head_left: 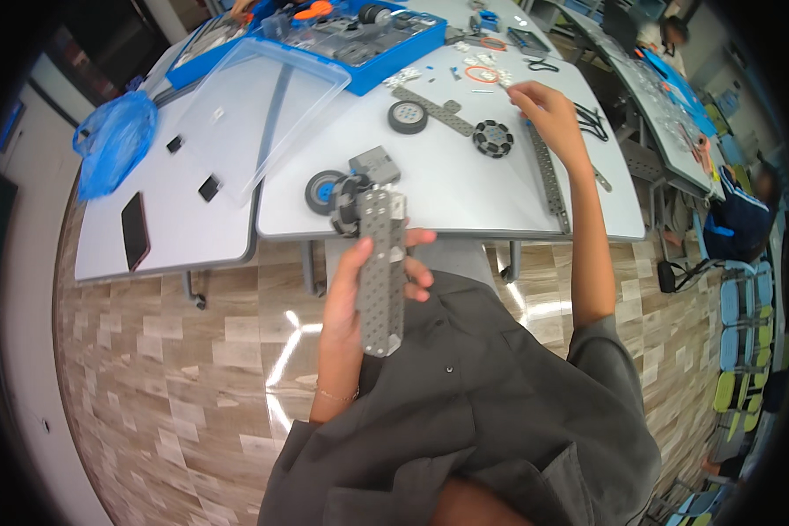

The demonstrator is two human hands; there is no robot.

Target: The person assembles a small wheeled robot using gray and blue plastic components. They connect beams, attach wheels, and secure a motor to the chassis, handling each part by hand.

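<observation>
My left hand (pixel 346 285) is closed around a grey perforated beam (pixel 380 289), held upright in front of the table's near edge. A dark roller wheel (pixel 349 209) sits against the beam's upper end. Behind it appear a blue-hubbed wheel (pixel 323 190) and a grey block (pixel 376 164); whether they join the beam I cannot tell. Over the far right of the table, my right hand (pixel 545 112) has its fingers pinched together by small white pieces (pixel 491 61) and an orange ring (pixel 481 75). What it pinches, if anything, is too small to make out.
On the table (pixel 465 202) lie a grey-hubbed wheel (pixel 408 117), another roller wheel (pixel 493 138), a flat perforated bar (pixel 434 111) and a long beam (pixel 548 180). Leftward are a blue parts box (pixel 359 77), clear lid (pixel 276 114), blue bag (pixel 118 145) and phone (pixel 135 231).
</observation>
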